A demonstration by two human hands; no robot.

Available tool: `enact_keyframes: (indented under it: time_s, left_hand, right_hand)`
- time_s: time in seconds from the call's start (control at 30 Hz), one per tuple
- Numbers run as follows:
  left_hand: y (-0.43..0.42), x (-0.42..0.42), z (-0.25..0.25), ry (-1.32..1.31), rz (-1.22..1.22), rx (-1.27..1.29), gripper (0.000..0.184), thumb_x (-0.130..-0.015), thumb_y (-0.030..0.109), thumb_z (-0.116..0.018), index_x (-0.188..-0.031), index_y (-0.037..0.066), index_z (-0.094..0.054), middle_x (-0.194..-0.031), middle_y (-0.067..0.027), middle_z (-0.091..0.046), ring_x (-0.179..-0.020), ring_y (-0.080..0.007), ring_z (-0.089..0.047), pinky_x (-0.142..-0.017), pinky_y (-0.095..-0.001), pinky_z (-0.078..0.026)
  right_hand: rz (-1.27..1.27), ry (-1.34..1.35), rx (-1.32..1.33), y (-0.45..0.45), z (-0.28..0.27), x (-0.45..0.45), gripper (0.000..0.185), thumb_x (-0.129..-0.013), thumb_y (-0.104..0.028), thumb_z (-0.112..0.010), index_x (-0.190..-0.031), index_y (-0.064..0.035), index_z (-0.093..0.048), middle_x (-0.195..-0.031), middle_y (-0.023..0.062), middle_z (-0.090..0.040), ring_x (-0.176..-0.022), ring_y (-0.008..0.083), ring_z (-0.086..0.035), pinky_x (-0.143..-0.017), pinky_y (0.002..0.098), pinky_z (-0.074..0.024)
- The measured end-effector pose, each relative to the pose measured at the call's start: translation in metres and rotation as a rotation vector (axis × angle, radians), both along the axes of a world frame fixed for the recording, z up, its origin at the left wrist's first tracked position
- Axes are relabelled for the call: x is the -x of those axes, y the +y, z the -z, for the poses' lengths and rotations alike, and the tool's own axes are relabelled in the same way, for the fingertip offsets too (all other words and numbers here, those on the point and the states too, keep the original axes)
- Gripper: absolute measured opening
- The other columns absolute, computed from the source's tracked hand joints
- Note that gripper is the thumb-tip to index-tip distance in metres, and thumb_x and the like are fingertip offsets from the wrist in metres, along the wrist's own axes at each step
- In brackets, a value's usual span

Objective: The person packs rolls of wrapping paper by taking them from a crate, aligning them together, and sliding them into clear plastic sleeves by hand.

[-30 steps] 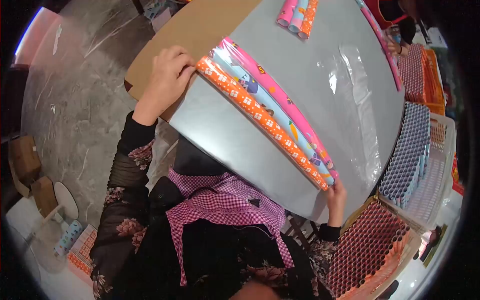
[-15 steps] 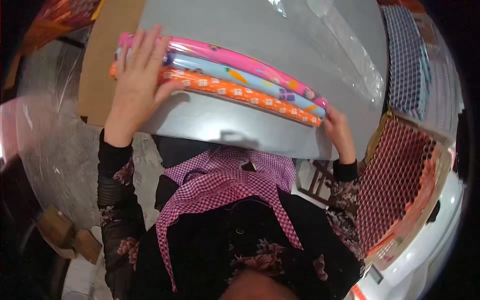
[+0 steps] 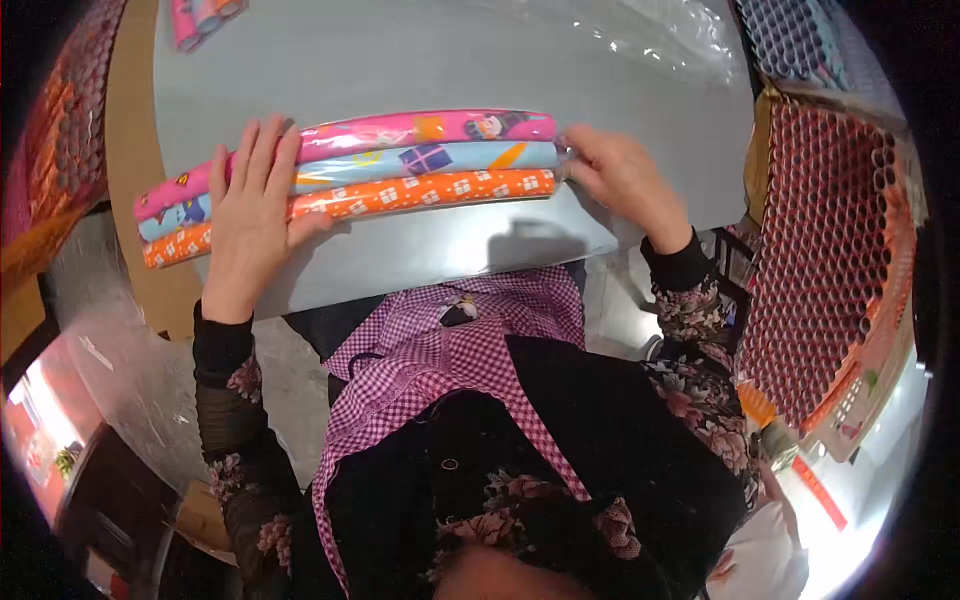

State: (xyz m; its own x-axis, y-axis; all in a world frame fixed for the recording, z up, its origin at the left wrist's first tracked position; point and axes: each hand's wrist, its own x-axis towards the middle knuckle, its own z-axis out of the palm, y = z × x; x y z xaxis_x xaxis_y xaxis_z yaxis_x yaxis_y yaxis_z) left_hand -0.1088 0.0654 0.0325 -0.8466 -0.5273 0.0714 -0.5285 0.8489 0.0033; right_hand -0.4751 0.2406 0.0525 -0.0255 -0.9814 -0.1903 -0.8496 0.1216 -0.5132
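Three patterned rolls lie side by side on the grey table (image 3: 400, 60) under clear film: a pink roll (image 3: 370, 133), a light blue roll (image 3: 385, 165) and an orange roll (image 3: 420, 190). My left hand (image 3: 250, 215) rests across them near their left ends, palm down, with its fingers spread. At the right ends, my right hand (image 3: 625, 175) has its fingers pinched together on the clear film just past the rolls.
Stacked red rolls (image 3: 820, 250) fill a basket at the right, with blue rolls (image 3: 790, 40) behind it. Clear plastic film (image 3: 670, 35) lies at the back right. More rolls (image 3: 200, 18) lie at the back left.
The view has turned, and the rolls now lie nearly level across it. My left hand went from their end to flat on top. My right hand now pinches film beyond the right ends.
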Motion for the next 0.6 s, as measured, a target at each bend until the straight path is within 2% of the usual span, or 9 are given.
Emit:
enact_keyframes:
  time_s: [0.07,0.1,0.17,0.2,0.23,0.3,0.43,0.5,0.6]
  left_hand:
    - [0.000,0.001,-0.001,-0.020,0.007,0.000,0.092,-0.080,0.072,-0.047,-0.145,0.006,-0.040,-0.152,-0.0123,-0.037,-0.142,-0.0331,-0.032,-0.115,-0.0548,-0.020]
    - [0.000,0.002,0.000,-0.033,-0.005,-0.001,0.093,-0.080,0.073,-0.046,-0.146,0.006,-0.039,-0.153,-0.0124,-0.036,-0.142,-0.0332,-0.031,-0.115,-0.0549,-0.019]
    - [0.000,0.002,0.004,-0.060,-0.008,-0.004,0.094,-0.080,0.074,-0.044,-0.146,0.007,-0.038,-0.153,-0.0121,-0.035,-0.142,-0.0336,-0.031,-0.115,-0.0556,-0.019]
    - [-0.001,0.002,0.005,-0.055,-0.008,-0.003,0.095,-0.080,0.075,-0.043,-0.146,0.007,-0.038,-0.153,-0.0122,-0.036,-0.142,-0.0339,-0.031,-0.115,-0.0561,-0.019]
    - [-0.001,0.003,0.005,-0.050,-0.007,0.000,0.096,-0.080,0.076,-0.042,-0.146,0.007,-0.038,-0.153,-0.0122,-0.036,-0.142,-0.0343,-0.031,-0.114,-0.0567,-0.019]
    - [0.000,0.004,0.004,-0.065,-0.004,0.006,0.097,-0.080,0.077,-0.042,-0.146,0.007,-0.039,-0.153,-0.0123,-0.036,-0.142,-0.0345,-0.031,-0.114,-0.0571,-0.019]
    - [0.001,0.006,0.000,-0.082,-0.030,-0.008,0.099,-0.079,0.078,-0.039,-0.146,0.005,-0.038,-0.153,-0.0127,-0.035,-0.142,-0.0344,-0.031,-0.113,-0.0578,-0.020]
    - [0.002,0.008,-0.003,-0.101,-0.073,0.018,0.098,-0.079,0.076,-0.045,-0.145,0.005,-0.039,-0.153,-0.0127,-0.036,-0.142,-0.0343,-0.031,-0.113,-0.0569,-0.021]
    - [0.006,0.021,-0.016,-0.067,-0.075,-0.025,0.096,-0.077,0.072,-0.053,-0.144,0.004,-0.040,-0.150,-0.0133,-0.038,-0.141,-0.0338,-0.032,-0.113,-0.0560,-0.021]
  right_hand:
    - [0.025,-0.058,0.113,0.008,-0.003,0.007,0.040,-0.078,-0.014,-0.073,-0.114,-0.0038,-0.060,-0.091,0.0153,-0.064,-0.077,0.0337,-0.062,-0.067,0.0380,-0.0486]
    - [0.036,-0.065,0.112,0.009,-0.007,0.009,0.040,-0.078,-0.014,-0.073,-0.114,-0.0038,-0.060,-0.091,0.0153,-0.064,-0.077,0.0337,-0.062,-0.067,0.0380,-0.0486]
    - [-0.012,0.215,0.586,0.006,-0.022,0.010,0.042,-0.076,-0.010,-0.075,-0.115,-0.0040,-0.063,-0.095,0.0111,-0.065,-0.077,0.0281,-0.062,-0.069,0.0344,-0.0492]
    - [0.161,0.152,0.604,0.014,-0.026,0.001,0.027,-0.078,-0.007,-0.073,-0.104,-0.0033,-0.067,-0.093,0.0099,-0.067,-0.078,0.0265,-0.062,-0.070,0.0338,-0.0496]
    - [0.169,0.147,0.603,0.019,-0.029,-0.007,0.027,-0.078,-0.007,-0.073,-0.104,-0.0033,-0.067,-0.093,0.0099,-0.067,-0.078,0.0265,-0.062,-0.070,0.0338,-0.0496]
    - [0.345,-0.223,0.394,0.025,-0.028,-0.021,0.015,-0.079,-0.002,-0.070,-0.095,-0.0008,-0.068,-0.088,0.0107,-0.066,-0.077,0.0244,-0.063,-0.069,0.0335,-0.0497]
    - [0.270,-0.176,0.328,0.026,0.014,-0.024,0.011,-0.083,-0.007,-0.068,-0.090,0.0009,-0.067,-0.080,0.0136,-0.066,-0.071,0.0246,-0.063,-0.065,0.0316,-0.0489]
    - [0.223,-0.251,0.288,0.022,0.015,-0.025,0.013,-0.085,-0.010,-0.066,-0.091,0.0012,-0.068,-0.081,0.0135,-0.067,-0.071,0.0235,-0.064,-0.065,0.0312,-0.0488]
    - [0.483,-0.375,0.086,0.020,0.005,-0.022,0.013,-0.085,-0.010,-0.065,-0.090,0.0024,-0.068,-0.077,0.0089,-0.067,-0.070,0.0140,-0.060,-0.064,0.0280,-0.0470]
